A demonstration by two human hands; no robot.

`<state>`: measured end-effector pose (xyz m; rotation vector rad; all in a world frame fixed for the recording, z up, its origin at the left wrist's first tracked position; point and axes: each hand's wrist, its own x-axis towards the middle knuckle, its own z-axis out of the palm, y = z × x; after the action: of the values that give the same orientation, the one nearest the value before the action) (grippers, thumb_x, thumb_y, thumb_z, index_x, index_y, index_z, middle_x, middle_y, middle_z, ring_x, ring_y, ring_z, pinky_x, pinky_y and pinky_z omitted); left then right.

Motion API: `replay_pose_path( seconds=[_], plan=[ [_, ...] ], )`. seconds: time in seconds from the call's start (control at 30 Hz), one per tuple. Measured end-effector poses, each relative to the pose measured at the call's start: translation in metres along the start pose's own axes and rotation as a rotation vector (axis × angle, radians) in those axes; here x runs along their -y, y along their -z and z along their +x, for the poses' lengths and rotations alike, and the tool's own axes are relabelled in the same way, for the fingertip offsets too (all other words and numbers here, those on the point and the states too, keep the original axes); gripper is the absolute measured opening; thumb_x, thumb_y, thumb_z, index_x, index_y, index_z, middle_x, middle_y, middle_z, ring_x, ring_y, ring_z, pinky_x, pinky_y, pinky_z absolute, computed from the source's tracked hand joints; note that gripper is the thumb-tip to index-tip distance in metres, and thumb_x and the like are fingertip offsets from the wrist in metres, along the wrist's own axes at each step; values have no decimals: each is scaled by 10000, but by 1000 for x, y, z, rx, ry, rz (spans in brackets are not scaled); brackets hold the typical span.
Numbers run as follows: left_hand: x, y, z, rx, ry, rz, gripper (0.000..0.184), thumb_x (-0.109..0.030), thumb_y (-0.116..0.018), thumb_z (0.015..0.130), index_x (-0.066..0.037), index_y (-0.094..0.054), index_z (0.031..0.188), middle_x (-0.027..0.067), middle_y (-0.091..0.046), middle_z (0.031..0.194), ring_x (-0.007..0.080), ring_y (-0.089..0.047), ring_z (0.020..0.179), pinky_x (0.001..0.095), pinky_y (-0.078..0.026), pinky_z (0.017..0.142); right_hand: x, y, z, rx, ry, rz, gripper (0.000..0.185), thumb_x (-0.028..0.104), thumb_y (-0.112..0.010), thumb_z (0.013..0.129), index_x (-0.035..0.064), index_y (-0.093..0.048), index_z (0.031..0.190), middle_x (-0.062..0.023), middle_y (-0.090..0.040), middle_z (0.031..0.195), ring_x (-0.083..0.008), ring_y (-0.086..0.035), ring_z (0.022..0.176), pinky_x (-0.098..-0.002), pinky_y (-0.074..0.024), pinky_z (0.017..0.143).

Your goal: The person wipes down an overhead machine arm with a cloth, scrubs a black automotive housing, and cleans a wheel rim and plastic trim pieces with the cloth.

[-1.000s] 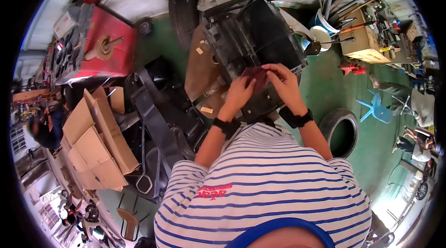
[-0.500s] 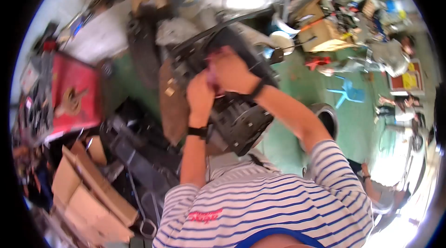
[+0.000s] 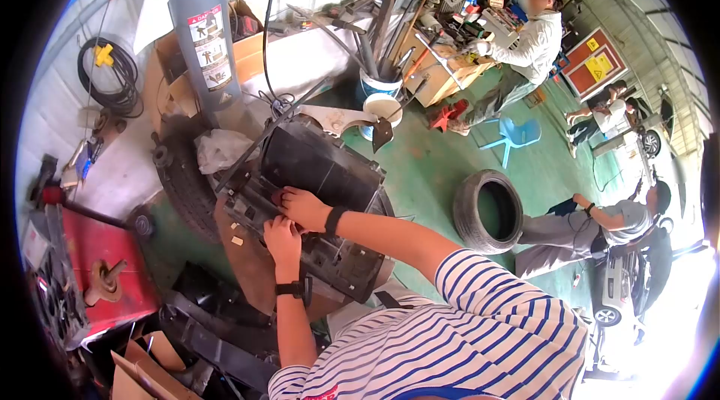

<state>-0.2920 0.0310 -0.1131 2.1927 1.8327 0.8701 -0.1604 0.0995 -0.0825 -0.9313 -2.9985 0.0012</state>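
The person wears a white shirt [image 3: 442,325] with narrow blue horizontal stripes, its short sleeves [image 3: 487,280] in the same pattern, a plain blue collar [image 3: 442,392] and a bit of red lettering [image 3: 325,395] on the chest. The hands [image 3: 306,209] are bare; a black band [image 3: 335,220] circles the right wrist, and a black strap [image 3: 288,289] with a thicker, blocky part circles the left. Pale trousers [image 3: 346,320] show below the shirt's hem.

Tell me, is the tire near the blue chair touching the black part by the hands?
Apart. The head view shows green floor between the tire and the black part.
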Motion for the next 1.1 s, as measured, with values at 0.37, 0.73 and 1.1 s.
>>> replay_pose_path(
  seconds=[0.37, 0.73, 1.1],
  plan=[
    [-21, 12, -34, 6, -25, -192, 143, -1, -633, 738, -13, -690, 869, 90, -693, 927, 310, -582, 906, 385, -483, 818, 40, -1, -53, -70, -158, 20, 101, 156, -627, 720, 107, -684, 789, -79, -684, 848, -238, -625, 908, -351, -418, 882],
    [-44, 28, -61, 34, -17, -450, 230, -3, -634, 775, -60, -731, 976, 112, -692, 852, 289, -614, 836, 384, -505, 767, 79, 14, -106, -191, -416, 192, 260, 270, -663, 730, 59, -574, 852, -101, -622, 763, -278, -620, 745, -384, -418, 711],
    [-61, 58, -58, -17, -21, -379, 191, -37, -623, 793, -29, -700, 967, 99, -694, 1000, 312, -605, 932, 400, -475, 860, 79, 36, -113, -307, -394, 396, 527, 266, -677, 738, 27, -590, 1200, -105, -663, 937, -259, -628, 892, -378, -459, 779]
  ],
)
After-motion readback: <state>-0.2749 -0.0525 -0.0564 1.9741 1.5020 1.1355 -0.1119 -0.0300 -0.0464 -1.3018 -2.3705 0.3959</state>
